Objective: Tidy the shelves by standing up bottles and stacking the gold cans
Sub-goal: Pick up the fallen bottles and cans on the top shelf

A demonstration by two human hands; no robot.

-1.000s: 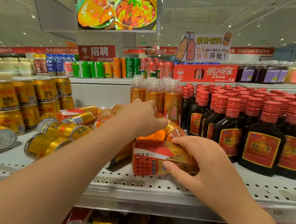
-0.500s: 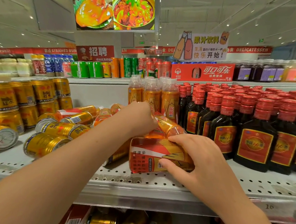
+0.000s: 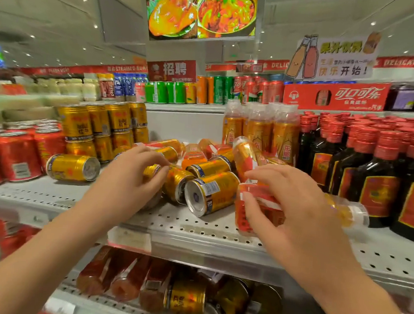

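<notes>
Gold can (image 3: 152, 171) in left hand (image 3: 128, 183), orange-liquid bottle (image 3: 262, 209) lying in right hand (image 3: 302, 212).

The light is bright and even. It comes from small round white ceiling lamps (image 3: 95, 26) and from a glowing rectangular food picture panel (image 3: 201, 9) above. Soft white glare lies on the gold metal cans (image 3: 210, 194). The lower white perforated shelf (image 3: 74, 294) is in shadow. Motion blur softens everything: the left hand (image 3: 131, 176), the right hand (image 3: 295, 207) and its lying plastic bottle with orange-red label (image 3: 258, 209). The upper white perforated metal shelf (image 3: 196, 229) bends toward the edges, where the red metal cans (image 3: 12, 160) blur most.
</notes>
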